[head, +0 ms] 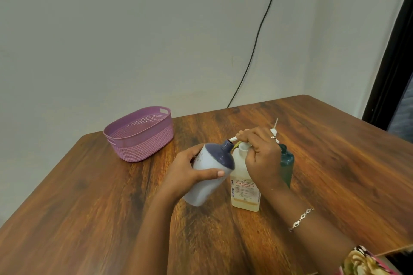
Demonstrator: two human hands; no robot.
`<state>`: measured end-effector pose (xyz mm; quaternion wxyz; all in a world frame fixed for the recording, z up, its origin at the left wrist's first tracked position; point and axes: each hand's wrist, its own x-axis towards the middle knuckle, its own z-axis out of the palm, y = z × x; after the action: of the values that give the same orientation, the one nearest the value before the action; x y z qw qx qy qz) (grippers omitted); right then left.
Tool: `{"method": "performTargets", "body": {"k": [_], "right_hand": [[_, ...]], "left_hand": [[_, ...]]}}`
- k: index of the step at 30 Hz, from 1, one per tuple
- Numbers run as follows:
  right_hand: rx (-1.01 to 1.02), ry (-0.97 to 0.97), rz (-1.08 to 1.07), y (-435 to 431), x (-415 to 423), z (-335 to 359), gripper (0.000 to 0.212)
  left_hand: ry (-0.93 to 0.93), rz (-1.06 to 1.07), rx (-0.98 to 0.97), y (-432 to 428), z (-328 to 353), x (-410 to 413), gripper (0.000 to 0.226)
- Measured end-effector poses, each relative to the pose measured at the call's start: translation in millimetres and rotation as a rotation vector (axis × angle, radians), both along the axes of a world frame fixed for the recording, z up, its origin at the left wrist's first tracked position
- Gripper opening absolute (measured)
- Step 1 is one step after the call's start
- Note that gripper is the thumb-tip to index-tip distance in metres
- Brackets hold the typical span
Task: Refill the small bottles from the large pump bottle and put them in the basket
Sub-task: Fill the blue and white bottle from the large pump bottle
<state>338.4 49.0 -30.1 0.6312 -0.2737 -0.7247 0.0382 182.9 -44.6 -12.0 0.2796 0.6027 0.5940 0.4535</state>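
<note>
My left hand (190, 171) grips a pale blue small bottle (211, 174) with a dark blue shoulder, tilted so its open neck meets the pump's white spout. The large pump bottle (244, 190), translucent with yellowish liquid and a red-lettered label, stands upright mid-table. My right hand (260, 154) rests on top of the pump head with its fingers curled over it. A dark teal small bottle (287, 164) stands upright just behind my right hand, partly hidden by it. The purple woven basket (138, 134) sits at the far left of the table, holding nothing that I can see.
The wooden table (111, 219) ends at a wall behind the basket. A black cable (257, 35) hangs down the wall to the table's back edge. A thin white stick-like item (275, 128) stands up behind my right hand. A dark door frame runs along the right.
</note>
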Motion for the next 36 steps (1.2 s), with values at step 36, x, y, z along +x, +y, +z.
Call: {"method": "performTargets", "body": {"k": [36], "right_hand": [[-0.014,0.007,-0.006,0,-1,10,0.034]], "left_hand": [[-0.027,0.020,-0.008,4,-1,-1,0.064]]}}
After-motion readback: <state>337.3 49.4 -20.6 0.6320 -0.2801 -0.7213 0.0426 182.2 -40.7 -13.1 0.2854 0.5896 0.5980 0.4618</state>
